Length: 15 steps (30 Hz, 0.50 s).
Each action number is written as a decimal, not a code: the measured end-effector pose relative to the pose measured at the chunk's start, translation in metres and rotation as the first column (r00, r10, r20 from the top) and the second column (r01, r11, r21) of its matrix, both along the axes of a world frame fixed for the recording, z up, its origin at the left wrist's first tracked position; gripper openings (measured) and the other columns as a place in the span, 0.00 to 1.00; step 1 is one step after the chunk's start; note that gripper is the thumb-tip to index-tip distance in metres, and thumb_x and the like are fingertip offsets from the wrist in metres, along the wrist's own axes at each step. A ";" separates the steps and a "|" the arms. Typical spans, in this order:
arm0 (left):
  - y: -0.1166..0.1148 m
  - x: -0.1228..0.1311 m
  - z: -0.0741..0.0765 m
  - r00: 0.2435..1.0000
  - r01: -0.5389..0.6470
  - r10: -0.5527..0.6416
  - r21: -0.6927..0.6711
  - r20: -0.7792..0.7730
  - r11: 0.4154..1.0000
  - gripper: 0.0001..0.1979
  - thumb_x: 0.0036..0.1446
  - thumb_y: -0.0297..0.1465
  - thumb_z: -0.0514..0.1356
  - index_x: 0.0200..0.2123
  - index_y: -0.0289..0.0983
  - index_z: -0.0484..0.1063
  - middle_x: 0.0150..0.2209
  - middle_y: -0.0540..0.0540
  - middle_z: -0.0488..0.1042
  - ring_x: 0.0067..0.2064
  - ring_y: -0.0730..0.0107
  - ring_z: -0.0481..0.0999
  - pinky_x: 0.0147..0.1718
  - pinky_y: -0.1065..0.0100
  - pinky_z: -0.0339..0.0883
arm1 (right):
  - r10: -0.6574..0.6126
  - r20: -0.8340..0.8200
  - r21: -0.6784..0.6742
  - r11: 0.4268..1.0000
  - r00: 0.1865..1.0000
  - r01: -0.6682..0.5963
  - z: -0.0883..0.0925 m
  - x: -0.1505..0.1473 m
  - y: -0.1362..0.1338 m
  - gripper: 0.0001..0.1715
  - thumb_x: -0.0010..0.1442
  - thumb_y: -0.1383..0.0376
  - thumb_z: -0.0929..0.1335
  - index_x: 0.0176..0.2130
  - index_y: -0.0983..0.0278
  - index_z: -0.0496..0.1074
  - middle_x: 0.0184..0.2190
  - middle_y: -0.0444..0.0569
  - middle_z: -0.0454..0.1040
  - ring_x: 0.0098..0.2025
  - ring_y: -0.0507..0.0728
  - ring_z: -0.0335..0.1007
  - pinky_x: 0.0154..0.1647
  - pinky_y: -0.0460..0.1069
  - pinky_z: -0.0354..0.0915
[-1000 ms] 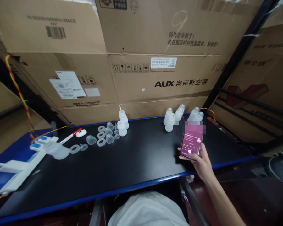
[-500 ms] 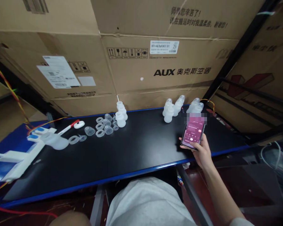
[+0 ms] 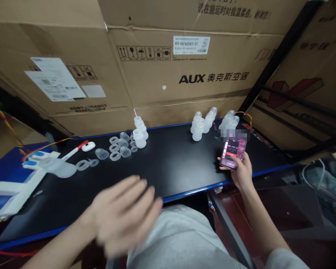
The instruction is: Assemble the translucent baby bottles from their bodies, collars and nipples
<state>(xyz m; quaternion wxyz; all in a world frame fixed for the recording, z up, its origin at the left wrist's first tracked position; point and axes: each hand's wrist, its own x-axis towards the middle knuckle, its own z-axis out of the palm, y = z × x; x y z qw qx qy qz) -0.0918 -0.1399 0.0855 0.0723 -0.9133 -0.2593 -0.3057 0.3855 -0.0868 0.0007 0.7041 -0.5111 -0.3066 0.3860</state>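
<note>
A: So where are you working, a warehouse?

B: Looks like a storeroom bench to me. You've got big AUX cardboard boxes (image 3: 184,74) stacked right behind a black worktable (image 3: 168,168), a metal rack (image 3: 280,56) beside it, and batches of plastic bottles (image 3: 201,125) lined up.

The right hand (image 3: 240,172) held a phone (image 3: 233,152) upright over the black worktop (image 3: 168,168), screen lit, fingers wrapped around its lower edge. The left hand (image 3: 123,215), blurred, hovered flat and empty over the near edge. Clear plastic bottles (image 3: 203,125) stood by the cardboard boxes (image 3: 184,74); small rings (image 3: 116,147) lay further left.
</note>
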 end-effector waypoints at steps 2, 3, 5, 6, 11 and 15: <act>0.059 0.015 -0.010 0.999 -0.029 0.027 0.154 0.018 0.988 0.22 0.61 0.30 0.72 0.57 0.53 0.78 0.47 0.48 0.85 0.45 0.55 0.87 0.47 0.52 0.86 | -0.006 -0.004 -0.008 1.000 1.000 0.006 -0.002 0.003 0.001 0.35 0.52 0.53 0.83 0.52 0.57 0.70 0.44 0.47 0.83 0.36 0.67 0.88 0.22 0.53 0.81; 0.087 0.020 -0.017 0.995 -0.091 0.080 0.203 0.061 0.975 0.22 0.61 0.29 0.70 0.57 0.50 0.77 0.45 0.47 0.84 0.45 0.54 0.87 0.47 0.51 0.85 | -0.010 0.000 -0.015 1.000 1.000 0.010 -0.003 0.005 0.002 0.35 0.52 0.52 0.82 0.52 0.57 0.70 0.43 0.48 0.84 0.36 0.66 0.88 0.22 0.53 0.81; 0.130 0.024 -0.037 0.952 -0.280 0.250 0.169 0.178 0.945 0.21 0.61 0.31 0.68 0.58 0.45 0.75 0.47 0.42 0.84 0.50 0.49 0.87 0.50 0.47 0.83 | -0.022 0.025 -0.032 0.999 0.999 0.023 -0.003 0.011 0.005 0.34 0.53 0.49 0.82 0.52 0.59 0.72 0.41 0.48 0.84 0.36 0.67 0.88 0.25 0.55 0.82; 0.145 0.022 -0.048 0.920 -0.359 0.332 0.108 0.210 0.927 0.24 0.62 0.31 0.67 0.61 0.45 0.73 0.51 0.40 0.83 0.54 0.45 0.85 0.54 0.44 0.81 | -0.032 0.044 -0.040 0.999 0.999 0.033 -0.004 0.015 0.006 0.33 0.54 0.48 0.81 0.51 0.59 0.73 0.39 0.48 0.84 0.36 0.67 0.88 0.27 0.56 0.83; 0.169 0.002 -0.092 0.804 -0.543 0.531 -0.035 0.267 0.839 0.32 0.63 0.33 0.66 0.68 0.41 0.65 0.64 0.31 0.73 0.67 0.38 0.73 0.67 0.37 0.66 | -0.100 0.152 -0.140 0.983 0.983 0.122 -0.006 0.051 0.018 0.32 0.55 0.43 0.79 0.46 0.62 0.76 0.32 0.49 0.82 0.37 0.68 0.87 0.31 0.58 0.84; 0.167 -0.001 -0.102 0.761 -0.603 0.597 -0.063 0.254 0.795 0.33 0.65 0.35 0.65 0.70 0.39 0.63 0.68 0.28 0.66 0.72 0.35 0.65 0.70 0.36 0.60 | -0.182 0.326 -0.287 0.916 0.928 0.280 -0.009 0.090 0.026 0.28 0.59 0.40 0.74 0.39 0.62 0.76 0.30 0.51 0.80 0.32 0.66 0.82 0.28 0.59 0.82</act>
